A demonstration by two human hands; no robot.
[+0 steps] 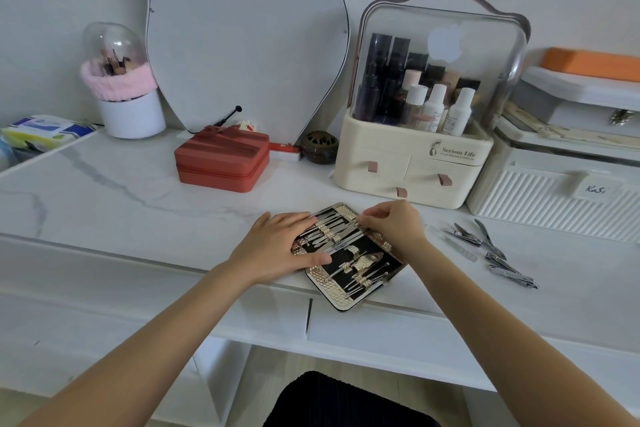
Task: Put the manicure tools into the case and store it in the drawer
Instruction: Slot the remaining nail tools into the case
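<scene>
The case [349, 253] lies open on the table [121, 204], right at the near edge, and one corner sticks out over the drawer [381, 333] below. I think a hard push could tip it off, and the tools [329, 229] tucked inside could slide out of their little straps.

The left hand [280, 246] lies flat on the left side of the case, fingers straight, pressing it down. The right hand [391, 222] is at the far right corner of the case, fingers bent as if pinching the tip of a thin tool. I cannot tell for sure what it holds. If that tool goes in crooked, I think the case may not close.

A little way to the right, apart from both hands, the loose clippers [491, 253] lie in a messy pile on the table. I think they could get forgotten, or get knocked by the right arm.

Farther back stand a red box [221, 159] and a cream makeup box [415, 163] with small drawers.
</scene>
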